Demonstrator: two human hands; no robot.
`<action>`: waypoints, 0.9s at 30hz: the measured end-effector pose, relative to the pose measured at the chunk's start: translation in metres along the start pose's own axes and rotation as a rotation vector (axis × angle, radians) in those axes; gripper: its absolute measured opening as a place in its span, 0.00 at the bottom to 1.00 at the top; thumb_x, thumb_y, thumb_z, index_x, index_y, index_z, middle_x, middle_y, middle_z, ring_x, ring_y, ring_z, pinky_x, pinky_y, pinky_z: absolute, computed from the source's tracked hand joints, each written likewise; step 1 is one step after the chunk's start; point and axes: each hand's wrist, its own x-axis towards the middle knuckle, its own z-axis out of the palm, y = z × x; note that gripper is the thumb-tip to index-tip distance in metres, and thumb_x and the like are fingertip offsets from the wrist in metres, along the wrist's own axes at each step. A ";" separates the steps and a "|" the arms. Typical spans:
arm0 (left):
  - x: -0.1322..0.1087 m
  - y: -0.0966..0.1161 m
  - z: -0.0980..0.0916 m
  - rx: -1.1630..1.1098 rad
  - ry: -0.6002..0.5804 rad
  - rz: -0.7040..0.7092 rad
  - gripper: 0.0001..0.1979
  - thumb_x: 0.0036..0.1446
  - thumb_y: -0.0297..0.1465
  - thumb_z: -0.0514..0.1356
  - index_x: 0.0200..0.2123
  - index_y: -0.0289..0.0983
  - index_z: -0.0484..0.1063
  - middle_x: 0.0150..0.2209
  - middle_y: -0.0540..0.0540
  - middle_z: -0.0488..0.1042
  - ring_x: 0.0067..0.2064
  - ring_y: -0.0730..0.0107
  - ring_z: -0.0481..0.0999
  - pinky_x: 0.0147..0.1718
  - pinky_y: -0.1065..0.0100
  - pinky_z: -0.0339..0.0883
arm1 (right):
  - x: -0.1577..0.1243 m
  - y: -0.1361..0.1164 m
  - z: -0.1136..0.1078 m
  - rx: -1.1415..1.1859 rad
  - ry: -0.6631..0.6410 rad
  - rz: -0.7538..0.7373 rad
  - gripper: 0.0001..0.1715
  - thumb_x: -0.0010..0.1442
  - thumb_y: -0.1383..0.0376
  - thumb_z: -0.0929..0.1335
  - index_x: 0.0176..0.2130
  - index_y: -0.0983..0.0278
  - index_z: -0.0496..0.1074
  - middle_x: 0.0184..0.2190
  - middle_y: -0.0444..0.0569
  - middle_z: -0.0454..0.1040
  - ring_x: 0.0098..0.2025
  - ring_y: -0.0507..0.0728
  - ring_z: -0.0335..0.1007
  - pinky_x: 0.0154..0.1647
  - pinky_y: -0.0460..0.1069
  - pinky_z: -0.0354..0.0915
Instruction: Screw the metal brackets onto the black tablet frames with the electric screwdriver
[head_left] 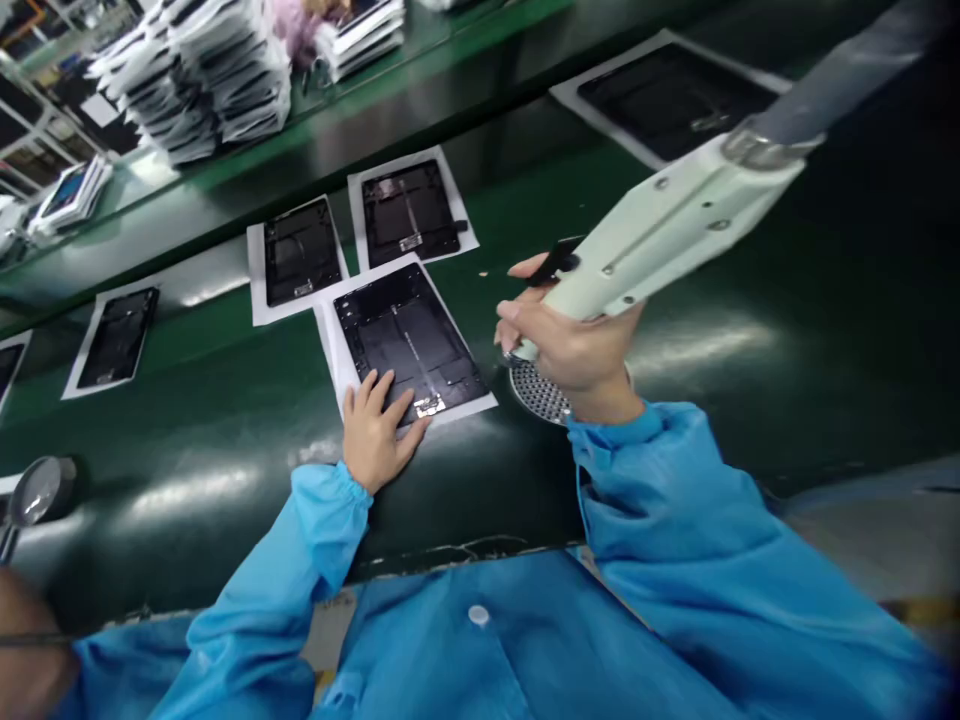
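Note:
My left hand [377, 430] lies with fingers spread on the lower left corner of a black tablet part [405, 335]. The part has a pale strip down its middle and a metal piece at its near end, and it rests on a white sheet [334, 345]. To the right, my right hand [574, 345] is wrapped round a pale green handheld tool [667, 235] with a black lever and a grey hose [840, 75]. Below that hand shows a round metal disc with holes [538, 392]; whether it belongs to the tool I cannot tell.
More black tablet parts [409, 210] lie on white sheets across the dark green bench [225, 440], one [675, 95] at the far right. Stacks of wrapped flat items [217, 75] stand on the back shelf. A magnifier [41, 490] and part of another person [30, 645] are at the left.

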 end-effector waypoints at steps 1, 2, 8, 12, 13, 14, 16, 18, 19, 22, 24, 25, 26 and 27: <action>0.000 -0.001 0.001 -0.018 -0.016 -0.003 0.20 0.57 0.43 0.62 0.49 0.39 0.75 0.60 0.35 0.67 0.64 0.44 0.61 0.58 0.37 0.55 | -0.007 -0.002 0.009 0.015 -0.055 0.033 0.11 0.48 0.70 0.72 0.35 0.61 0.71 0.14 0.37 0.68 0.14 0.50 0.63 0.19 0.49 0.66; 0.000 -0.004 0.001 -0.045 -0.022 0.007 0.22 0.56 0.44 0.63 0.50 0.38 0.74 0.61 0.35 0.65 0.65 0.44 0.60 0.58 0.38 0.56 | -0.014 -0.003 0.017 0.012 -0.107 0.073 0.12 0.48 0.70 0.72 0.36 0.62 0.71 0.15 0.37 0.69 0.15 0.50 0.64 0.20 0.49 0.66; -0.004 -0.041 -0.014 -0.155 0.166 -0.087 0.16 0.59 0.39 0.61 0.46 0.36 0.76 0.54 0.38 0.72 0.57 0.57 0.70 0.55 0.53 0.66 | -0.044 0.011 0.048 -0.029 -0.307 0.236 0.11 0.49 0.69 0.70 0.36 0.64 0.70 0.16 0.38 0.69 0.17 0.50 0.65 0.21 0.49 0.68; -0.009 -0.060 -0.029 -0.172 0.197 -0.254 0.10 0.59 0.35 0.60 0.38 0.37 0.78 0.42 0.43 0.79 0.45 0.63 0.78 0.47 0.60 0.72 | -0.049 0.018 0.051 0.010 -0.347 0.289 0.13 0.49 0.68 0.70 0.38 0.64 0.69 0.15 0.37 0.68 0.16 0.50 0.64 0.19 0.49 0.67; -0.010 -0.063 -0.033 -0.183 0.194 -0.290 0.10 0.58 0.35 0.60 0.37 0.37 0.78 0.39 0.44 0.80 0.41 0.65 0.78 0.44 0.62 0.73 | -0.049 0.018 0.051 0.012 -0.351 0.286 0.13 0.49 0.68 0.70 0.37 0.64 0.69 0.15 0.37 0.68 0.16 0.50 0.64 0.19 0.48 0.67; -0.011 -0.064 -0.036 -0.195 0.188 -0.332 0.10 0.58 0.35 0.60 0.36 0.37 0.79 0.36 0.45 0.80 0.38 0.66 0.79 0.41 0.64 0.73 | -0.049 0.019 0.051 0.008 -0.354 0.280 0.13 0.49 0.68 0.71 0.37 0.63 0.68 0.15 0.37 0.68 0.16 0.50 0.64 0.19 0.49 0.66; -0.012 -0.065 -0.040 -0.223 0.160 -0.436 0.11 0.58 0.36 0.59 0.35 0.37 0.79 0.32 0.47 0.80 0.31 0.70 0.78 0.35 0.68 0.72 | -0.050 0.019 0.051 -0.011 -0.360 0.265 0.12 0.48 0.68 0.71 0.36 0.63 0.68 0.15 0.37 0.68 0.16 0.51 0.64 0.19 0.49 0.67; -0.012 -0.066 -0.044 -0.261 0.100 -0.541 0.11 0.57 0.36 0.59 0.34 0.36 0.79 0.28 0.48 0.79 0.27 0.71 0.76 0.31 0.69 0.71 | -0.051 0.019 0.050 -0.039 -0.377 0.255 0.12 0.49 0.67 0.71 0.36 0.62 0.67 0.15 0.37 0.67 0.16 0.51 0.64 0.21 0.50 0.68; -0.012 -0.066 -0.045 -0.280 0.067 -0.579 0.12 0.57 0.37 0.58 0.34 0.36 0.79 0.26 0.49 0.79 0.26 0.71 0.76 0.30 0.70 0.70 | -0.052 0.018 0.050 -0.056 -0.395 0.249 0.12 0.49 0.66 0.72 0.36 0.62 0.68 0.16 0.37 0.67 0.16 0.51 0.64 0.22 0.50 0.69; -0.008 -0.064 -0.049 -0.303 -0.037 -0.639 0.14 0.57 0.40 0.59 0.31 0.36 0.78 0.23 0.49 0.77 0.25 0.70 0.75 0.27 0.70 0.68 | -0.055 0.018 0.048 -0.103 -0.448 0.227 0.13 0.49 0.64 0.72 0.36 0.63 0.68 0.17 0.38 0.67 0.18 0.50 0.64 0.26 0.51 0.70; -0.003 -0.059 -0.050 -0.277 -0.097 -0.656 0.17 0.56 0.44 0.60 0.30 0.36 0.77 0.21 0.48 0.75 0.25 0.68 0.75 0.27 0.68 0.66 | -0.057 0.017 0.048 -0.113 -0.454 0.233 0.13 0.49 0.64 0.73 0.36 0.63 0.69 0.16 0.38 0.66 0.18 0.50 0.64 0.25 0.50 0.69; 0.000 -0.055 -0.050 -0.250 -0.118 -0.663 0.18 0.55 0.47 0.61 0.30 0.36 0.76 0.20 0.48 0.74 0.25 0.67 0.74 0.27 0.68 0.65 | -0.057 0.017 0.048 -0.106 -0.446 0.245 0.13 0.50 0.64 0.72 0.36 0.63 0.69 0.16 0.37 0.66 0.18 0.50 0.64 0.25 0.50 0.69; 0.003 -0.051 -0.050 -0.217 -0.122 -0.666 0.19 0.53 0.48 0.62 0.31 0.37 0.76 0.20 0.48 0.74 0.25 0.66 0.74 0.27 0.67 0.65 | -0.057 0.017 0.048 -0.089 -0.431 0.255 0.13 0.50 0.65 0.72 0.37 0.63 0.69 0.16 0.37 0.66 0.18 0.50 0.64 0.24 0.50 0.69; 0.005 -0.047 -0.050 -0.181 -0.108 -0.662 0.20 0.52 0.49 0.63 0.32 0.37 0.76 0.21 0.48 0.75 0.25 0.66 0.74 0.27 0.67 0.64 | -0.056 0.017 0.048 -0.067 -0.410 0.262 0.13 0.50 0.66 0.72 0.37 0.63 0.69 0.16 0.37 0.66 0.17 0.50 0.65 0.23 0.49 0.68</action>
